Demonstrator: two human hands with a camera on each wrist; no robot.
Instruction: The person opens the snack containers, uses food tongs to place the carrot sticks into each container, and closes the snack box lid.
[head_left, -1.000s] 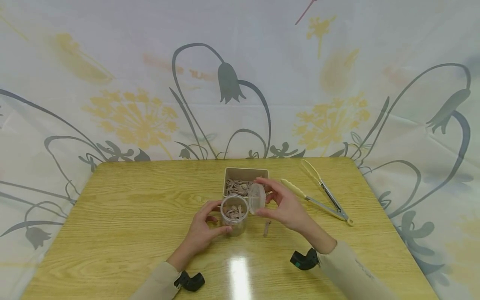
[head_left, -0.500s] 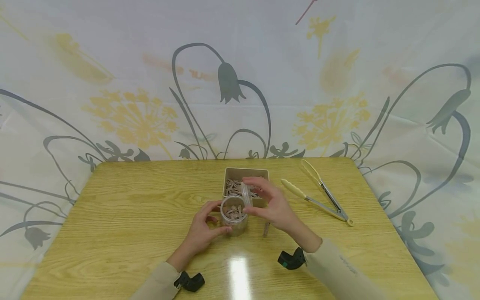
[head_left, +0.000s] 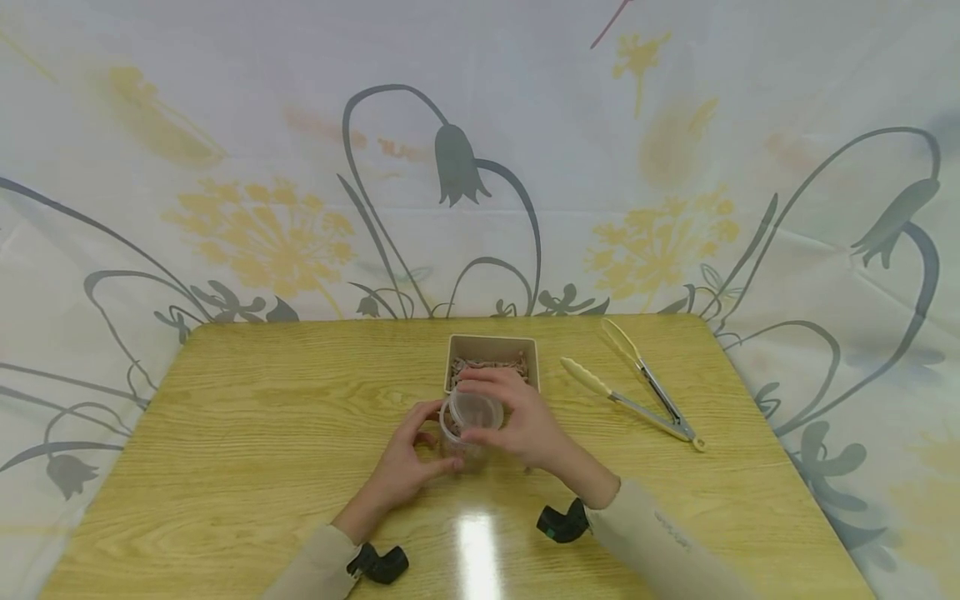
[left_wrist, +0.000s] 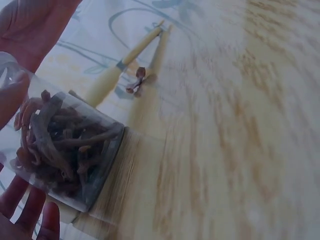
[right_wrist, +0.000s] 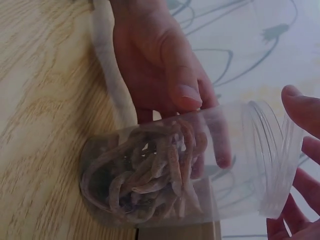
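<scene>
In the head view my left hand (head_left: pixel 405 462) holds a clear plastic jar (head_left: pixel 472 458) from its left side, thumb in front and fingers behind. Brownish-grey dried strips (right_wrist: pixel 145 175) fill the lower part of the jar, which stands on the table. My right hand (head_left: pixel 525 425) grips a clear screw lid (head_left: pixel 477 408) by its edge, thumb on the near side and fingers on the far side. The lid lies over the jar's mouth, slightly tilted, and its rim (right_wrist: pixel 280 175) meets the jar's threaded neck in the right wrist view.
Behind the jar stands a beige rectangular box (head_left: pixel 530 354) with more strips in it. Tongs (head_left: pixel 656 396) with cream tips lie spread at the right. One loose strip (left_wrist: pixel 137 82) lies on the wooden table (head_left: pixel 262 433). A patterned cloth (head_left: pixel 300 167) hangs behind.
My right hand has moved left with the lid, from beside the jar to over its mouth, and the lid has turned from upright toward flat. The left hand and jar stay put.
</scene>
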